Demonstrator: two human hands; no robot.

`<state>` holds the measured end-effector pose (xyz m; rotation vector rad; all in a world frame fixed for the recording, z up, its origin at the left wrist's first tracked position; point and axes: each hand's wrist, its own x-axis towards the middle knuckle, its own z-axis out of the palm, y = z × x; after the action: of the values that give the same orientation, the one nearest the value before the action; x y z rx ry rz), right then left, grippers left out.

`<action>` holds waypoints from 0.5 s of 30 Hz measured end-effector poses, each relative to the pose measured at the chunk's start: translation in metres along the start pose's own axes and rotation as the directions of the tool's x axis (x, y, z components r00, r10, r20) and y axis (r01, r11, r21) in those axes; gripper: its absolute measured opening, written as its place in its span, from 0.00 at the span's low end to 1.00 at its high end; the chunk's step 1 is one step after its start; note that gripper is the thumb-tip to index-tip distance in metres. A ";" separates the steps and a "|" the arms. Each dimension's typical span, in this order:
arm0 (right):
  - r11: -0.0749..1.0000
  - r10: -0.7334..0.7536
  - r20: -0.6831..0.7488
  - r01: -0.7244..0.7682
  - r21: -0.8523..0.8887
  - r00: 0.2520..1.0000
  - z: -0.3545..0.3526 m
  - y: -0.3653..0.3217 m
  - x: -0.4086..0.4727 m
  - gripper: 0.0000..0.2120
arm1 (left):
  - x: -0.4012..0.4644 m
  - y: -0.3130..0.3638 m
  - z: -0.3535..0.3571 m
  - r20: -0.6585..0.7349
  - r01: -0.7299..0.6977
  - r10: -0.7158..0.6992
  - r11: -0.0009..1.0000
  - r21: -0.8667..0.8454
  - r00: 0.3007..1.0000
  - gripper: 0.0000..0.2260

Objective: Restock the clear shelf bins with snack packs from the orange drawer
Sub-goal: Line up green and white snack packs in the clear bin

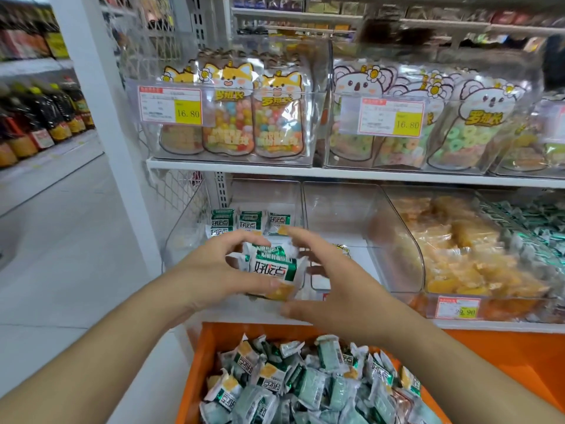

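Observation:
The orange drawer point(205, 356) stands open at the bottom, heaped with green-and-white snack packs point(308, 387). Above it, the leftmost clear bin point(183, 237) on the low shelf has three of the same packs point(250, 222) standing at its back. In front of that bin's mouth my left hand point(214, 270) holds a small bunch of packs point(272, 267), thumb on the front and fingers arched over the top. My right hand point(333, 286) is at the bunch's right side, blurred, fingers spread and not clearly gripping anything.
Right of this bin are a nearly bare clear bin point(336, 215), one full of yellow packs point(452, 258) and one with green packs point(538, 231). The upper shelf holds bins of candy bags point(275, 117). A white upright point(101, 123) and an aisle with bottles point(46, 114) lie to the left.

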<state>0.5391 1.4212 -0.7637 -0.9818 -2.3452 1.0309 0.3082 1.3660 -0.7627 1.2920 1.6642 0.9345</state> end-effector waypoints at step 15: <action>0.982 0.134 -0.093 -0.144 -0.118 0.987 -0.003 0.045 0.007 0.33 | 0.164 -0.053 0.033 -0.086 0.059 -0.040 0.974 0.219 0.995 0.39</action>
<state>0.5558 1.4493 -0.7953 -1.2275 -2.3216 0.8822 0.2944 1.5180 -0.8497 1.3667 1.8988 0.7982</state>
